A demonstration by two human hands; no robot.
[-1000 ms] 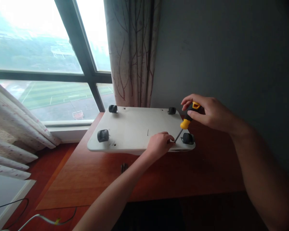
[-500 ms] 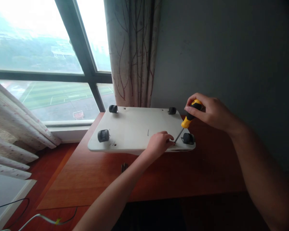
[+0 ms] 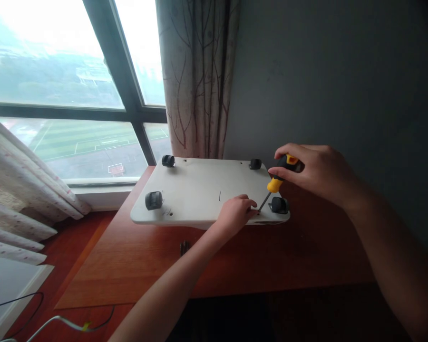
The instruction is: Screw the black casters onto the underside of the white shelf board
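Note:
A white board (image 3: pixel 199 185) with black caster wheels at its corners lies on the wooden table. My right hand (image 3: pixel 306 171) is closed around the handle of a yellow and black screwdriver (image 3: pixel 274 184), which tilts down to the left. Its shaft reaches a hole near the board's front right corner, beside a caster (image 3: pixel 279 204). My left hand (image 3: pixel 237 212) rests on the board with bent fingers beside the screwdriver tip. Whatever those fingers hold, if anything, is too small to make out.
Several small dark screws (image 3: pixel 184 247) lie on the brown table (image 3: pixel 128 266) in front of the board, close to my left forearm. Behind stand a curtain (image 3: pixel 199 85), a window and a grey wall. Cables (image 3: pixel 67 324) run at the lower left.
My right hand has shifted slightly, with its fingers placed differently on the screwdriver handle, which has turned and leans a little more. My left hand has hardly moved.

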